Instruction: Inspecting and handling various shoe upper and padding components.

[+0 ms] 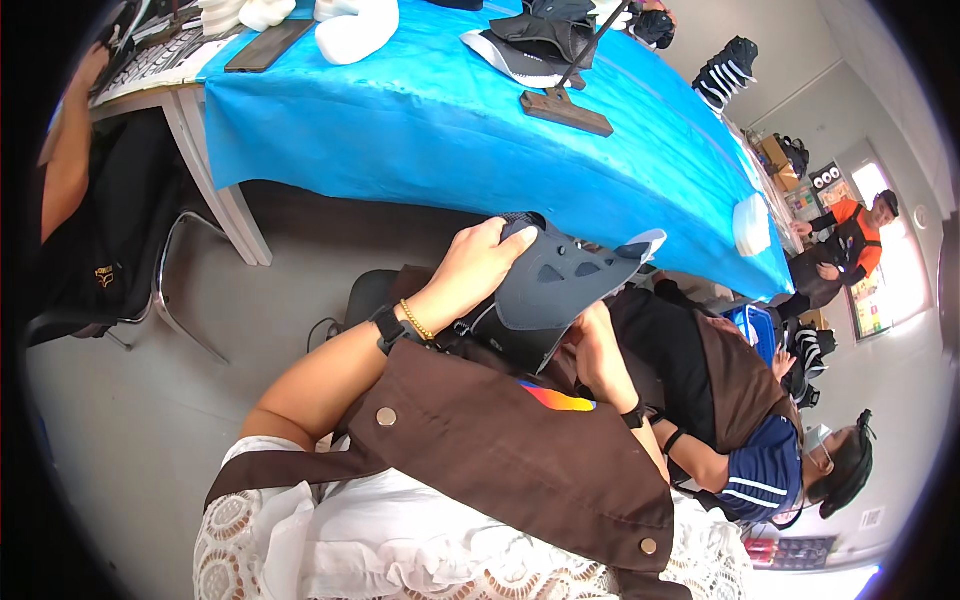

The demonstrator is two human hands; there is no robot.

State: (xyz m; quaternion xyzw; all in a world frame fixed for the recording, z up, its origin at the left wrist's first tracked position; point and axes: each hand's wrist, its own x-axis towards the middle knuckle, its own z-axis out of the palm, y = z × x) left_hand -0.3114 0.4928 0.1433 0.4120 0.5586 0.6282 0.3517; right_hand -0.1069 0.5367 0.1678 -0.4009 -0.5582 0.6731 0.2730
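Over my lap, close in front of the brown apron (500, 430), I hold a dark grey cap (550, 295) tilted on its side. It has small cut-outs, and a pale edge sticks out at its far right. My left hand (478, 268) is closed on its upper left edge, the thumb lying on the outside. Lower down, my right hand (598, 352) is closed at the cap's lower right edge, its fingertips partly hidden behind the fabric. Black material hangs below the cap between the two hands.
A table with a blue cover (430, 130) stands ahead, bearing stacked caps (540, 45), a wooden stand (566, 110) and a white curved form (358, 30). Close on my right sits a co-worker (760, 470); another person stands farther right (850, 240). A chair (175, 270) is at left.
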